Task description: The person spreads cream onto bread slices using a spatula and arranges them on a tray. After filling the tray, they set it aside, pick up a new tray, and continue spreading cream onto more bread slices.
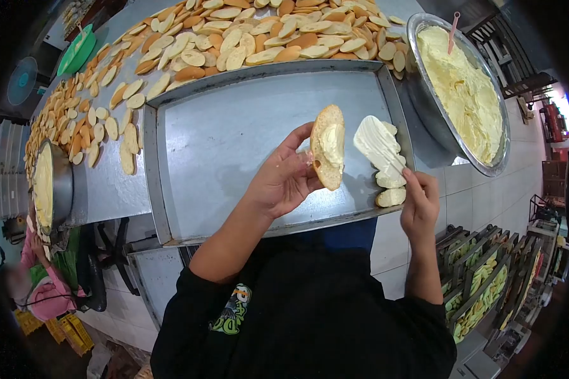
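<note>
My left hand [283, 174] holds an oval bread slice [327, 174] upright above the metal tray [234, 132], with a smear of pale cream on its face. The fingers of my right hand [420, 201] are closed on a spatula [379, 145] thickly coated with cream, over the tray's right side. Under and beside the spatula, several cream-topped bread slices [391, 197] lie in a column along the tray's right wall. The spatula partly hides them.
Many bread slices [246, 44] are heaped behind the tray and to its left. A large bowl of cream [455, 95] stands at the right, a smaller one [44, 183] at the left. A seated person [54, 278] is at the lower left. Racks of trays [487, 284] stand lower right.
</note>
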Tool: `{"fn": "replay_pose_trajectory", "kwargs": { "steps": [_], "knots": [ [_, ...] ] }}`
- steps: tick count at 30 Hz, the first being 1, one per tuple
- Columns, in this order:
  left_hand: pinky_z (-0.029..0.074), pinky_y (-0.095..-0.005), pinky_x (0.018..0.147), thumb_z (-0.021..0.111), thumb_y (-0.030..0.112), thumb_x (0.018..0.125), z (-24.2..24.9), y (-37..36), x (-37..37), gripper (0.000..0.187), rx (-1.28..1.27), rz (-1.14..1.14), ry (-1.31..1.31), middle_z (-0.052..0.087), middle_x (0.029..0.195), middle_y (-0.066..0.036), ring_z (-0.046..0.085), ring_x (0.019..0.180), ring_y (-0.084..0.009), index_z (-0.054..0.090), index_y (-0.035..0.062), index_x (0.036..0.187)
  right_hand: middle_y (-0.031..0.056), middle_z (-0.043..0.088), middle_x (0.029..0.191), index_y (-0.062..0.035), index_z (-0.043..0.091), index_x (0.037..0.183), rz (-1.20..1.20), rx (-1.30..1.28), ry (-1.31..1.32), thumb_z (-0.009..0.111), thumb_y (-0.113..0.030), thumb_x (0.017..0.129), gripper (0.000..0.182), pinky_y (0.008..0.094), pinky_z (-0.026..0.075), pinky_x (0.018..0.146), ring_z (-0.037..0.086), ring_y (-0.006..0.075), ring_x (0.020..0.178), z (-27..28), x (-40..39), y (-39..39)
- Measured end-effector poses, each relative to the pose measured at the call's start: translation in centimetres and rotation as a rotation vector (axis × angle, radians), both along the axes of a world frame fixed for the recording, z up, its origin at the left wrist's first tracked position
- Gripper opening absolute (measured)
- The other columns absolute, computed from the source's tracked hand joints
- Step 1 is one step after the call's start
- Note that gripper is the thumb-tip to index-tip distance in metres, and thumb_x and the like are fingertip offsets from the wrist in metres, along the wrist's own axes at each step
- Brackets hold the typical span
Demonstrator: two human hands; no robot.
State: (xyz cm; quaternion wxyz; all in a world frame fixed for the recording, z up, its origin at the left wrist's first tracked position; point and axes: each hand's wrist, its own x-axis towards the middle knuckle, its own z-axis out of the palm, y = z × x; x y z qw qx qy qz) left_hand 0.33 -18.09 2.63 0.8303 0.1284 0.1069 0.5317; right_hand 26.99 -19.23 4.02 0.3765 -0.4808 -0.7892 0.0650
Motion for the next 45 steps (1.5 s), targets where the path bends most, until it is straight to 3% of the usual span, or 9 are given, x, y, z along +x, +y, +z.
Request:
{"fn": "replay_pose_trajectory", "kwargs": {
  "steps": [4, 10, 13, 19, 21, 28, 34, 40, 45],
  "knots": [
    [0.049, -0.0423, 0.091, 0.058, 0.010, 0.087, 0.1, -0.2, 0.9, 0.060, -0.008, 0.029, -0.038, 0.049, 0.124, -0.014, 0.057, 0.106, -0.0254, 0.027, 0.0121, 0.137, 0.0072, 0.053, 0.087, -0.0120, 0.068, 0.104, 0.105, 0.125, -0.075, 0.062, 0.007, 0.067, 0.041, 0.0306, 0.038, 0.064, 0.047, 0.0215, 0.074, -1.2, -2.1, -0.8],
    [0.051, -0.0395, 0.088, 0.061, 0.003, 0.082, -0.1, -0.2, 0.4, 0.064, 0.113, -0.040, 0.088, 0.055, 0.118, -0.016, 0.058, 0.106, -0.0246, 0.030, 0.0064, 0.138, 0.0063, 0.052, 0.088, -0.0136, 0.068, 0.105, 0.002, 0.143, -0.112, 0.062, 0.006, 0.067, 0.043, 0.0297, 0.037, 0.064, 0.046, 0.0215, 0.075, -1.8, -2.8, -0.4],
    [0.046, -0.0423, 0.095, 0.064, 0.002, 0.078, -0.6, -0.2, -0.4, 0.068, 0.178, -0.089, 0.125, 0.047, 0.130, -0.016, 0.052, 0.115, -0.0270, 0.031, 0.0064, 0.138, 0.0076, 0.052, 0.088, -0.0122, 0.067, 0.108, -0.058, 0.140, -0.072, 0.060, 0.008, 0.069, 0.044, 0.0292, 0.039, 0.065, 0.047, 0.0219, 0.076, -1.5, -3.1, 0.5],
    [0.045, -0.0433, 0.096, 0.065, 0.006, 0.078, -1.7, -0.5, -0.6, 0.070, 0.120, -0.064, 0.012, 0.046, 0.131, -0.017, 0.050, 0.118, -0.0295, 0.031, 0.0065, 0.138, 0.0114, 0.053, 0.089, -0.0047, 0.063, 0.111, -0.038, 0.022, 0.168, 0.056, 0.009, 0.077, 0.038, 0.0259, 0.041, 0.067, 0.051, 0.0203, 0.077, -0.7, -4.1, 0.5],
    [0.049, -0.0398, 0.090, 0.065, 0.005, 0.079, -1.0, -0.4, -0.3, 0.069, 0.073, -0.046, 0.002, 0.051, 0.124, -0.016, 0.055, 0.111, -0.0265, 0.030, 0.0055, 0.138, 0.0114, 0.053, 0.090, -0.0031, 0.062, 0.111, 0.022, -0.047, 0.279, 0.056, 0.009, 0.078, 0.036, 0.0260, 0.042, 0.068, 0.052, 0.0201, 0.078, -0.5, -5.4, -0.1],
    [0.052, -0.0384, 0.088, 0.064, 0.008, 0.081, -0.3, -0.3, -0.1, 0.068, 0.105, 0.106, -0.014, 0.051, 0.124, -0.015, 0.056, 0.110, -0.0249, 0.028, 0.0074, 0.139, 0.0119, 0.055, 0.092, -0.0015, 0.061, 0.111, 0.089, -0.053, 0.105, 0.054, 0.009, 0.079, 0.034, 0.0281, 0.044, 0.071, 0.055, 0.0234, 0.078, -3.0, -4.9, -0.4],
    [0.048, -0.0402, 0.093, 0.068, 0.017, 0.078, -1.3, -0.2, -0.5, 0.072, 0.082, 0.060, 0.099, 0.044, 0.132, -0.013, 0.052, 0.114, -0.0269, 0.030, 0.0055, 0.138, 0.0146, 0.060, 0.096, 0.0004, 0.058, 0.112, -0.050, -0.252, 0.398, 0.049, 0.008, 0.083, 0.031, 0.0286, 0.045, 0.078, 0.057, 0.0252, 0.089, -3.3, -3.8, -0.4],
    [0.052, -0.0402, 0.085, 0.058, 0.012, 0.087, -0.4, -0.3, 0.5, 0.055, -0.032, 0.070, 0.075, 0.054, 0.118, -0.012, 0.059, 0.102, -0.0222, 0.034, 0.0083, 0.136, 0.0136, 0.061, 0.094, 0.0011, 0.057, 0.111, 0.096, -0.299, 0.423, 0.047, 0.005, 0.086, 0.028, 0.0287, 0.043, 0.079, 0.056, 0.0226, 0.087, -3.4, -5.3, 0.7],
    [0.051, -0.0334, 0.087, 0.055, 0.023, 0.089, 0.0, -0.3, 0.4, 0.060, -0.034, 0.056, 0.254, 0.049, 0.123, -0.013, 0.056, 0.107, -0.0214, 0.026, 0.0040, 0.137, 0.0105, 0.061, 0.090, -0.0005, 0.059, 0.108, 0.166, -0.390, 0.376, 0.047, 0.000, 0.088, 0.023, 0.0303, 0.039, 0.080, 0.055, 0.0224, 0.085, -4.0, -4.6, 0.6]
  ]
}}
